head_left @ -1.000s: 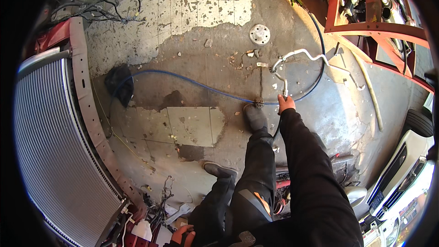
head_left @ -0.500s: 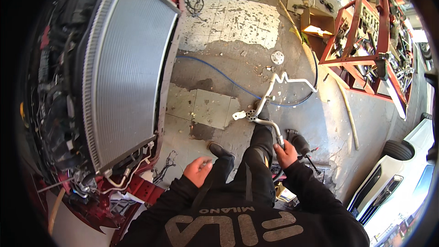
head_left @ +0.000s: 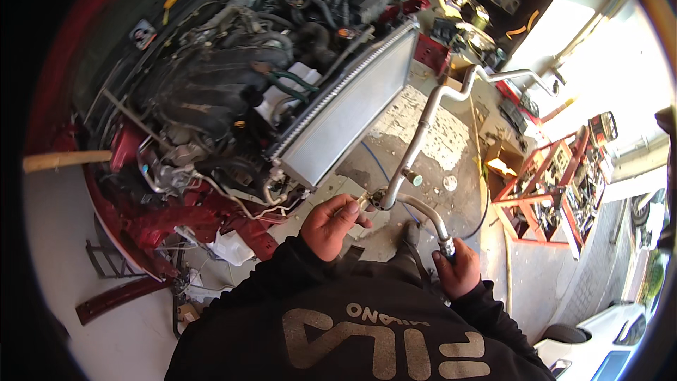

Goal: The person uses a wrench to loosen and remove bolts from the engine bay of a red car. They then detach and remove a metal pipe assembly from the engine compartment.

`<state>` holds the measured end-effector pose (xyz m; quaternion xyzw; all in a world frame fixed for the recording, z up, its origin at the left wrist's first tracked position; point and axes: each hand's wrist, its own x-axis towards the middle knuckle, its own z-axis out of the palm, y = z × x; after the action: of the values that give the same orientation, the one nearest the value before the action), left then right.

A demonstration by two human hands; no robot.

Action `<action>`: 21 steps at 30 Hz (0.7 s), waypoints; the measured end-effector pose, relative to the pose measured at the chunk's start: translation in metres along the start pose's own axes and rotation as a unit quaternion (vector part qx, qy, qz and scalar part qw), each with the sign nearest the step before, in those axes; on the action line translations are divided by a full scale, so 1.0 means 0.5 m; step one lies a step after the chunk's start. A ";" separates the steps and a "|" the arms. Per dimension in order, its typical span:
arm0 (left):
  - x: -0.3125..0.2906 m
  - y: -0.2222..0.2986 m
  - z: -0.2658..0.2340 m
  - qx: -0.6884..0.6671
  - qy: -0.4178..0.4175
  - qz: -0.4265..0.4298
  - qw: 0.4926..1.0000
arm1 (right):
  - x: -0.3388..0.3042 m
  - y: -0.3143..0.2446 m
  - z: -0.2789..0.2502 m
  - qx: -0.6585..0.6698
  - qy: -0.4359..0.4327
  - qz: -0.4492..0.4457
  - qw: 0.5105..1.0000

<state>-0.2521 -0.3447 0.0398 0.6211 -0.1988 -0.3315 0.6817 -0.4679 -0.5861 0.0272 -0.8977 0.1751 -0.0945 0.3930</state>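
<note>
A bent silver air-conditioning pipe (head_left: 421, 134) slants up and away in front of me, with a kinked far end. Its lower part curves from a round joint toward a fitting. My right hand (head_left: 457, 268) is wrapped round that fitting. At the joint, a small pale bracket (head_left: 364, 202) juts out to the left. My left hand (head_left: 330, 227) pinches this bracket between thumb and fingers. Left of the pipe stands a finned radiator (head_left: 352, 113), mounted at the front of a red car with its engine (head_left: 218, 85) exposed.
A red metal rack (head_left: 543, 201) full of parts and tools stands to the right, with a cardboard box (head_left: 503, 159) beside it. A blue hose (head_left: 379, 162) lies across the floor. A white car (head_left: 599, 342) is at the lower right. A wooden stick (head_left: 67, 161) juts out at left.
The view has swung up toward the engine bay. The pipe has come up in front of me in my right hand. My left hand has moved from beside it to its bracket.
</note>
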 end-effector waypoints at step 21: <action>-0.395 0.031 -0.155 -0.130 0.287 0.059 0.947 | 0.349 -0.438 0.101 -0.058 -0.319 -0.321 0.890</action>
<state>-0.3342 -0.1511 0.0710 0.5829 0.0140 -0.1208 0.8034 -0.2391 -0.4818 0.1606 -0.9081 -0.2523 0.0862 0.3229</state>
